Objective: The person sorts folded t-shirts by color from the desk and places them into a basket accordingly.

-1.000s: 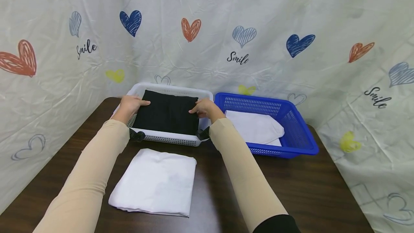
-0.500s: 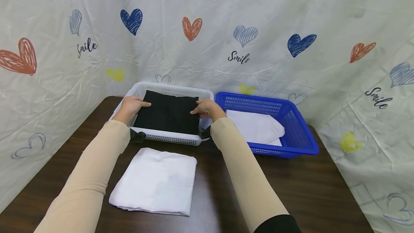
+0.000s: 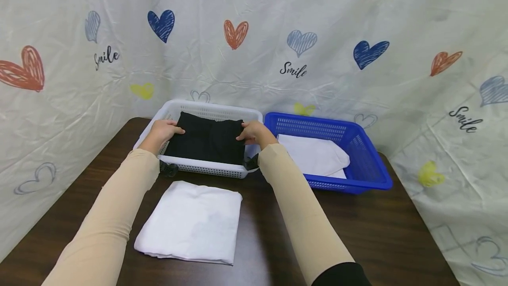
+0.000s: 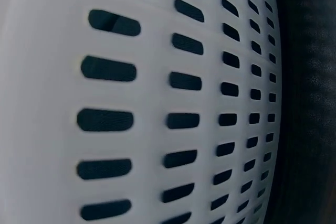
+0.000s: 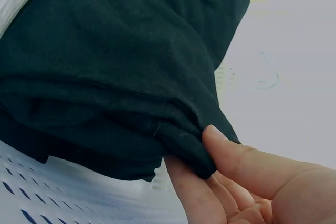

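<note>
A folded black cloth garment (image 3: 210, 138) lies in the white perforated basket (image 3: 210, 167) at the back of the table. At its left edge my left hand (image 3: 160, 133) pinches it, the thumb lying on top. My right hand (image 3: 255, 133) grips the right edge; in the right wrist view the thumb and fingers (image 5: 191, 192) pinch a folded corner of the black cloth (image 5: 121, 51). Only the perforated basket wall (image 4: 152, 98) fills the left wrist view, so the left fingers are hidden there. In front of the basket a folded white cloth (image 3: 192, 222) lies flat on the table.
A blue basket (image 3: 369, 162) stands right beside the white one, with a folded white cloth (image 3: 311, 153) in it. Behind both hangs a pale curtain (image 3: 258, 3) printed with hearts. The dark wooden table (image 3: 349, 224) extends toward the front right.
Both hands keep their hold on the black cloth and stay nearly still. The cloth's top has creased a little more in the middle, and the head view has shifted very slightly.
</note>
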Motion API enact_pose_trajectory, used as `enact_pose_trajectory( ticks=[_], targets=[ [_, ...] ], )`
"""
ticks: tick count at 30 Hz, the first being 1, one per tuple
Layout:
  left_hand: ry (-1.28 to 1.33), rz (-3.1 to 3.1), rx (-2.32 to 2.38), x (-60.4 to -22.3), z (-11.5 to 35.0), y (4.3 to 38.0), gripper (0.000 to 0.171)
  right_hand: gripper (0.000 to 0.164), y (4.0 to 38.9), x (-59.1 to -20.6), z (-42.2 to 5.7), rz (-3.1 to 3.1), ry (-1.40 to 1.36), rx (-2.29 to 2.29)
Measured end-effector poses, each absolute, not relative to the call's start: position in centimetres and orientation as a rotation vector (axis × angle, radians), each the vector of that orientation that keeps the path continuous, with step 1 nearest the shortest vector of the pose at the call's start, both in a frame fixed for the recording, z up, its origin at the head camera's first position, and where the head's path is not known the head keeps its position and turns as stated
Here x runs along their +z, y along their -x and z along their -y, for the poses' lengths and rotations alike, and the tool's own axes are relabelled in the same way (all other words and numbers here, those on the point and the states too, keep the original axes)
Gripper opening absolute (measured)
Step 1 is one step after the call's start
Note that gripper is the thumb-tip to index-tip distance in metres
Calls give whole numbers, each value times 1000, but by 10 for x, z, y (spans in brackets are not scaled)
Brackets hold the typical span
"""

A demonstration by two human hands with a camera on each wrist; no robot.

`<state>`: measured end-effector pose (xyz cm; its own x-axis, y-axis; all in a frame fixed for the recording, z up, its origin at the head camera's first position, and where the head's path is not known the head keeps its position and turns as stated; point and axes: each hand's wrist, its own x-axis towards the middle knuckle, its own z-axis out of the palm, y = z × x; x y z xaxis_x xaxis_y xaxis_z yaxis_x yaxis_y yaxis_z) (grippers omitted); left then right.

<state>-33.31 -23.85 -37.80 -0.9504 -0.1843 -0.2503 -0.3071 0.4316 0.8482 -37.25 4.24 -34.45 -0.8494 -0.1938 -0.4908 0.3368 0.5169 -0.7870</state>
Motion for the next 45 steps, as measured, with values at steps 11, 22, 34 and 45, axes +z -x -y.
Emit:
enact_pose_trajectory(
  ticks=[11,22,34,45],
  targets=[
    [448,-2543,1570,-382,240,331,65,66,367,-342,-45,-2223,-114,-1397],
    [476,-2569,1639,-381,247,330,56,62,360,-342,-58,-2170,-50,-1438],
    [378,-2451,1737,-369,259,313,55,55,332,-333,-85,-1858,20,-1712],
    [134,-2500,1606,-361,267,274,69,51,267,-357,-124,-1780,134,-1845]
  ],
)
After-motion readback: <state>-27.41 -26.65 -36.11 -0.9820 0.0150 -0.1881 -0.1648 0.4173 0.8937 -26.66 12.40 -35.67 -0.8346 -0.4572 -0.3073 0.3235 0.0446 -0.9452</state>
